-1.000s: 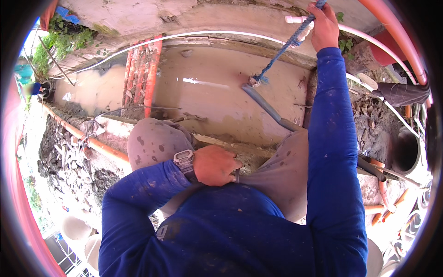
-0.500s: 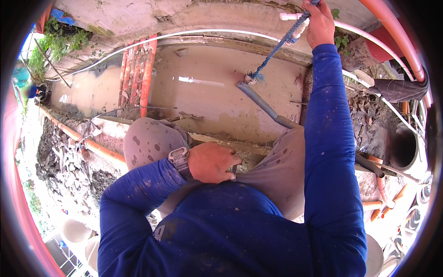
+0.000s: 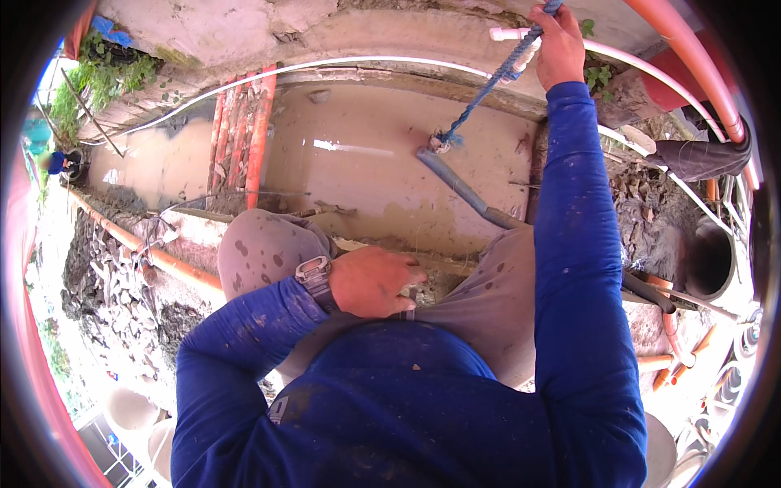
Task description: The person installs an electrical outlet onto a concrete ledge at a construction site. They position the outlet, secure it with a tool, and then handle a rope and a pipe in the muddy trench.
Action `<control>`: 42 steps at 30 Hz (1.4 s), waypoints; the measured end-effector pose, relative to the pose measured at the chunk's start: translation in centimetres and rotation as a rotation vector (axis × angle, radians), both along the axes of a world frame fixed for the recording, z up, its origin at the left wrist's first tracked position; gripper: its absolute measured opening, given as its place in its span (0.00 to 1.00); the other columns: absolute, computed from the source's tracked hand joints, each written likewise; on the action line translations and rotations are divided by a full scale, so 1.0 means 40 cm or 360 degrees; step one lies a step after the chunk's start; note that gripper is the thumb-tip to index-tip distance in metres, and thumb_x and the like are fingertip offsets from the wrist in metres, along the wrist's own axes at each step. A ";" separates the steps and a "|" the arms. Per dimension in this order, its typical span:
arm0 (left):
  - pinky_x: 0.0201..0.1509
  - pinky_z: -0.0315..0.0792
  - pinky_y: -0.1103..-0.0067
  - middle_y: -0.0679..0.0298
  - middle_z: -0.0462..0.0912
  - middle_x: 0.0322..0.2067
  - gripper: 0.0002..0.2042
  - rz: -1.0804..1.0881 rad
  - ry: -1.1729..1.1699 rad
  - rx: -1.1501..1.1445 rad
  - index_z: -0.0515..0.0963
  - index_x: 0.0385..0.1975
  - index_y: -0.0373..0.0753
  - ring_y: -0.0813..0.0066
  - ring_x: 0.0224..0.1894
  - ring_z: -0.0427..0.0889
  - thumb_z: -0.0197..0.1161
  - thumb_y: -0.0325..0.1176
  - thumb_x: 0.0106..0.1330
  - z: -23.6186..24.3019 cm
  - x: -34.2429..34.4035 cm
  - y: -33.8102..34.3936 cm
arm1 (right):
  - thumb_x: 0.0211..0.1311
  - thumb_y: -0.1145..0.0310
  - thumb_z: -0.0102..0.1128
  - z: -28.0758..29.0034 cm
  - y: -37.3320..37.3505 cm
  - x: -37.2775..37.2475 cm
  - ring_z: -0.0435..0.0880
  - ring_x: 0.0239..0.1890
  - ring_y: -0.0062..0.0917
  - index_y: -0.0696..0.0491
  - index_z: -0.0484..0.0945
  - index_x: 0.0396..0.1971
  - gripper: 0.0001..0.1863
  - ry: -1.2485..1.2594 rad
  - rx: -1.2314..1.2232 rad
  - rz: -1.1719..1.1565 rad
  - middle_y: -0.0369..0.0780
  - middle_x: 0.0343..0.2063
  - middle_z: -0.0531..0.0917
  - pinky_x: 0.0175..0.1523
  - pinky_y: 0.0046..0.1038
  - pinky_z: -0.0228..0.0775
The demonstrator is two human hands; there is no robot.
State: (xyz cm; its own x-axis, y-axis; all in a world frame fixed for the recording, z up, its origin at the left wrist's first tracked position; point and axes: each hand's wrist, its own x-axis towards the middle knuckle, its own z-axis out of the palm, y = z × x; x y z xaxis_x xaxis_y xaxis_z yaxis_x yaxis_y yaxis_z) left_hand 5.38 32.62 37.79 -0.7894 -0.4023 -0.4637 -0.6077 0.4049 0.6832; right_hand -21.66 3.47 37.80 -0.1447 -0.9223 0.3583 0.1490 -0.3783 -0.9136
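My right hand [image 3: 561,47], arm stretched forward, is closed on a blue rope [image 3: 486,91] above muddy water. The rope slants down to a knotted, frayed end [image 3: 442,141] beside the tip of a grey pipe [image 3: 460,183]. That pipe runs from the water towards my right knee. Low in front of my belly, my left hand [image 3: 371,282] has its fingers curled around something small, mostly hidden under them. A grey watch [image 3: 314,276] is on that wrist.
Muddy water [image 3: 350,179] fills a trench before my knees. Orange pipes [image 3: 259,134] cross it on the left, and a thin white pipe [image 3: 358,59] follows its far wall. Rubble [image 3: 122,301] lies left; a wide concrete pipe [image 3: 716,259] opens right. A person [image 3: 57,163] is far left.
My right hand has shifted very slightly left, still on the rope. The left hand's fingers have moved a little around what they hold.
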 end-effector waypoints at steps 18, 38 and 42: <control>0.55 0.73 0.59 0.50 0.77 0.51 0.23 0.0097 0.0098 -0.0082 0.73 0.56 0.36 0.46 0.52 0.78 0.60 0.43 0.66 0.005 -0.001 -0.007 | 0.63 0.74 0.56 -0.040 -0.032 -0.011 0.79 0.52 0.31 0.63 0.72 0.58 0.23 0.0049 0.0115 -0.0098 0.44 0.49 0.81 0.58 0.31 0.70; 0.56 0.72 0.59 0.49 0.76 0.51 0.23 0.0115 0.0139 -0.0068 0.73 0.56 0.37 0.47 0.53 0.77 0.60 0.43 0.66 -0.013 0.015 0.000 | 0.63 0.71 0.62 -0.078 -0.072 -0.031 0.79 0.49 0.22 0.61 0.75 0.54 0.20 -0.0056 0.0114 -0.0111 0.38 0.45 0.82 0.59 0.23 0.66; 0.56 0.72 0.59 0.49 0.77 0.51 0.23 0.0129 0.0157 -0.0114 0.73 0.56 0.37 0.47 0.54 0.77 0.61 0.44 0.65 -0.045 0.027 0.015 | 0.63 0.68 0.60 -0.098 -0.090 -0.060 0.77 0.50 0.23 0.57 0.78 0.50 0.17 0.0193 0.0072 -0.0123 0.36 0.45 0.80 0.58 0.24 0.66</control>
